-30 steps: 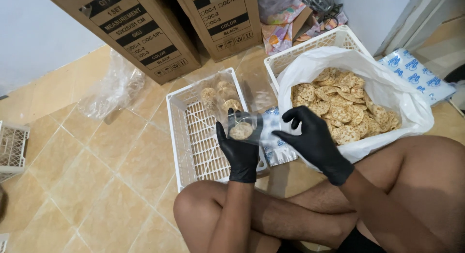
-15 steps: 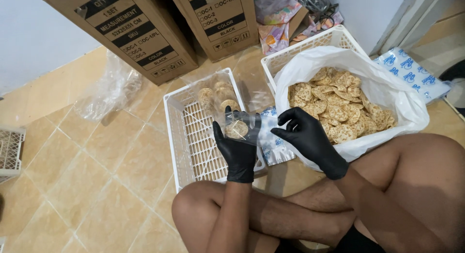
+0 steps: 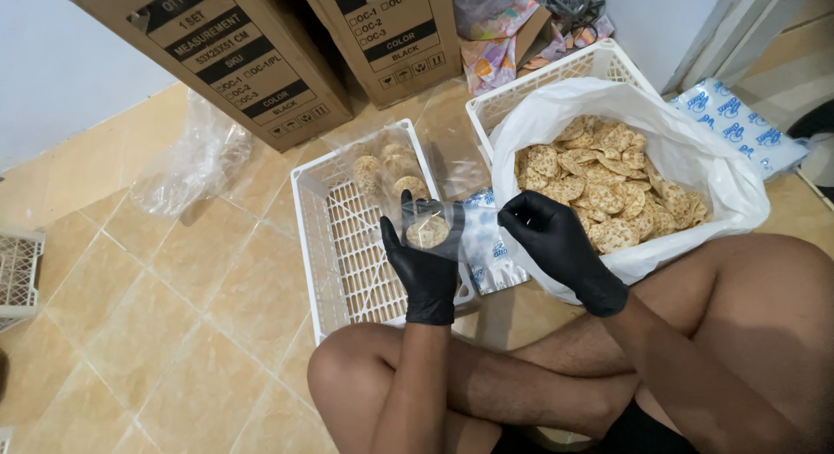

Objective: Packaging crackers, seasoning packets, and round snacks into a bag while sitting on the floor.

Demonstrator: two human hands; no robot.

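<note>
From the head camera I see my left hand [image 3: 427,265] closed around a clear bag [image 3: 432,225] of round crackers [image 3: 427,232] above the white crate's [image 3: 326,245] near right corner. My right hand [image 3: 556,241] pinches its mouth; sealing needs steady fingers.

Single view – head-worn cam, looking steeply down from above the seated person's crossed legs at the tiled floor [image 3: 174,280]. Close range: left hand [image 3: 426,263] and right hand [image 3: 556,245] sit near frame centre, within arm's reach. Faces forward and away from the body – cardboard boxes [image 3: 234,54] and wall beyond the hands, top of frame. No second view to overlap.
</note>
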